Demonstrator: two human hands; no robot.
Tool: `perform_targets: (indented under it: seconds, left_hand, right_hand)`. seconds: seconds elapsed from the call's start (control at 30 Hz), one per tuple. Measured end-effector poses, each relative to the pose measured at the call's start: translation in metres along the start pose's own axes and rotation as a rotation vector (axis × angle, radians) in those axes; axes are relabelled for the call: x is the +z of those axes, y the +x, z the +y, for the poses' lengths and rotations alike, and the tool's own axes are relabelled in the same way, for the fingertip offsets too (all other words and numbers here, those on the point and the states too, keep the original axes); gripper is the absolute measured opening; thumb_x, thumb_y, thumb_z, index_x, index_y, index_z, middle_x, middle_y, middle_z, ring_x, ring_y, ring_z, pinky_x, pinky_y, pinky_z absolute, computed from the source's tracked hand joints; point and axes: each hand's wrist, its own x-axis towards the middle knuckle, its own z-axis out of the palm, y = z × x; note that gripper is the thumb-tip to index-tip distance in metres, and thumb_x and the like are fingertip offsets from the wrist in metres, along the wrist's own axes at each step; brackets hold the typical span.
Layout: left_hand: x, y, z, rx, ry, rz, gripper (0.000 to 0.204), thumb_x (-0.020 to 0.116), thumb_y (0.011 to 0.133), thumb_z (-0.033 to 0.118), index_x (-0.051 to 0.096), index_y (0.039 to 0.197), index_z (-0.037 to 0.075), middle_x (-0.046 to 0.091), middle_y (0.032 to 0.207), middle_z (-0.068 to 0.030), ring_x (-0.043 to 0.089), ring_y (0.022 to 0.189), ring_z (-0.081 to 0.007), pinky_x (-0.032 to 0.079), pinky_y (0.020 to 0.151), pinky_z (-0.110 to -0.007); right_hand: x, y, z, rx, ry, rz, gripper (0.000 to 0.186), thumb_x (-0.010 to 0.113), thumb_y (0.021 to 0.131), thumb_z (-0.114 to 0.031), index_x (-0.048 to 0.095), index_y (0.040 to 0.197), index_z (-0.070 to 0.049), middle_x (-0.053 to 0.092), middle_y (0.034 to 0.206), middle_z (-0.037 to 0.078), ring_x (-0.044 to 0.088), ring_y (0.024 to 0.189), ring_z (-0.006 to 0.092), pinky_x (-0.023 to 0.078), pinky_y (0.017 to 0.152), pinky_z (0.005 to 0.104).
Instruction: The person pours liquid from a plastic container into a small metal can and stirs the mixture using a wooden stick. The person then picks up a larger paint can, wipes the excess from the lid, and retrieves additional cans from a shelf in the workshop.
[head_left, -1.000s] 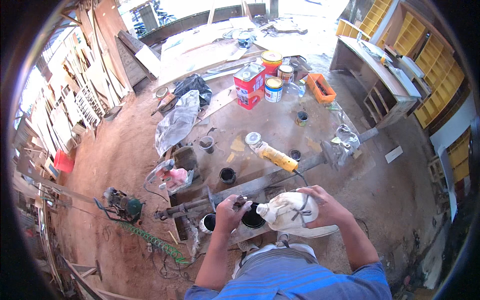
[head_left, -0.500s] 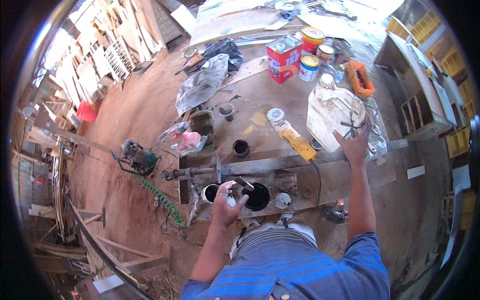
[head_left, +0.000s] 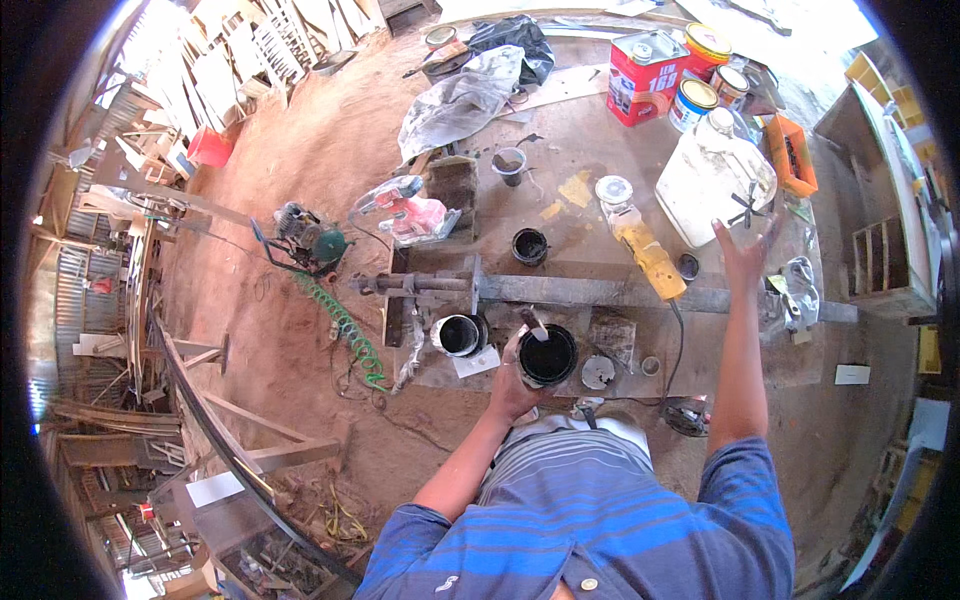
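Note:
My left hand (head_left: 511, 392) curls round the near left side of a round tub of black liquid (head_left: 548, 357). A small flat tool with a pale, spatula-like end (head_left: 537, 327) leans on the tub's far rim; whether it is a brush or a scraper I cannot tell. Beside it stands a white-rimmed tub (head_left: 460, 337), dark inside, with a white paper (head_left: 477, 362) near it. My right hand (head_left: 745, 255) is open, fingers spread, at the lower edge of a white plastic jug (head_left: 700, 175). A black, cross-shaped strip (head_left: 747, 206) lies on the jug near its handle.
A yellow power tool (head_left: 648, 262) trails its cord over the table. A metal bar clamp (head_left: 600, 291) crosses in front. Behind stand a red can (head_left: 645, 85), paint tins (head_left: 692, 104) and an orange box (head_left: 790, 155). A red sander (head_left: 415, 215) sits left.
My left hand has let go of the small flat tool and now grips the tub. The right hand has drawn back slightly from the jug's handle. The whole view has shifted.

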Motion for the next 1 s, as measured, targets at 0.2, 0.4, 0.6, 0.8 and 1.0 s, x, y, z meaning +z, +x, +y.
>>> perform_targets:
  seconds: [0.2,0.4,0.6,0.8,1.0]
  left_hand:
    - [0.002,0.013,-0.006,0.344,-0.025,0.090,0.125,0.107,0.063,0.025,0.033,0.163,0.009,0.056,0.156,-0.0201,0.061,0.140,-0.0361,0.050,0.119,-0.047]
    - [-0.050,0.033,0.077,0.706,0.173,0.070,0.110,0.099,0.063,0.016,0.041,0.157,0.009,0.059,0.149,-0.0227,0.059,0.138,-0.0482,0.048,0.118,-0.058]
    - [-0.105,0.040,0.101,0.796,0.300,0.186,0.113,0.103,0.067,0.022,0.039,0.160,0.011,0.059,0.150,-0.0225,0.061,0.137,-0.0453,0.049,0.117,-0.058]
    - [-0.138,0.046,0.118,0.876,0.421,0.252,0.111,0.102,0.069,0.024,0.038,0.158,0.010,0.060,0.149,-0.0227,0.062,0.136,-0.0447,0.049,0.117,-0.059]
    - [-0.147,0.045,0.115,0.889,0.544,0.334,0.114,0.104,0.070,0.037,0.038,0.159,0.009,0.059,0.149,-0.0234,0.061,0.136,-0.0462,0.047,0.119,-0.061]
  right_hand:
    - [-0.087,-0.104,-0.144,-0.076,0.730,-0.878,0.088,0.094,0.081,-0.035,0.054,0.153,-0.007,0.063,0.134,0.011,0.063,0.117,0.0230,0.054,0.092,0.0381]
    - [-0.093,-0.125,-0.224,-0.190,0.694,-1.038,0.045,0.093,0.087,-0.021,0.078,0.128,-0.009,0.072,0.112,0.008,0.069,0.090,0.0176,0.056,0.076,0.0339]
    - [-0.128,-0.119,-0.254,-0.455,0.919,-0.742,0.017,0.085,0.095,-0.013,0.082,0.111,-0.009,0.074,0.101,0.011,0.076,0.084,0.0304,0.061,0.075,0.0404]
    - [-0.114,-0.142,-0.276,-0.658,0.841,-0.547,0.030,0.086,0.092,-0.009,0.077,0.121,-0.009,0.073,0.100,0.011,0.076,0.082,0.0318,0.061,0.071,0.0425]
    - [-0.103,-0.183,-0.291,-0.417,0.942,-0.424,0.016,0.084,0.092,-0.006,0.077,0.106,-0.005,0.072,0.089,0.011,0.074,0.071,0.0308,0.060,0.063,0.0412]
